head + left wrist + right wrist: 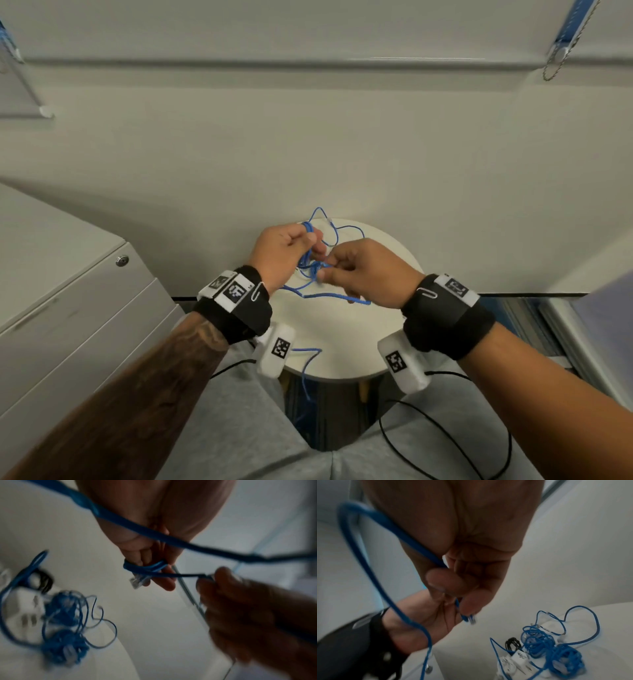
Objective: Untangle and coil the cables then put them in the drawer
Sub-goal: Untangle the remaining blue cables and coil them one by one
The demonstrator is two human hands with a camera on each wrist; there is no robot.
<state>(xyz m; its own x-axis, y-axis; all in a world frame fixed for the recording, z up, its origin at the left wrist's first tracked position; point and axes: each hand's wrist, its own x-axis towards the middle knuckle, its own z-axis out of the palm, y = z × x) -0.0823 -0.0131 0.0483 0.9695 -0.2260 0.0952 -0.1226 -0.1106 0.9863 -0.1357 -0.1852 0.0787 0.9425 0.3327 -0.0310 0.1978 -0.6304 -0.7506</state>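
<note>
left hand [286,251]: grips coiled blue cable [310,263], anchoring loops
right hand [364,270]: pinches cable end, feeding wrap
drawer [85,318]: closed, waiting

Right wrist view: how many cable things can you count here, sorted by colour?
Held blue cable: 1
Tabletop blue bundles: 2
Tabletop black coil: 1
Tabletop white plug: 1
Total: 5
</note>
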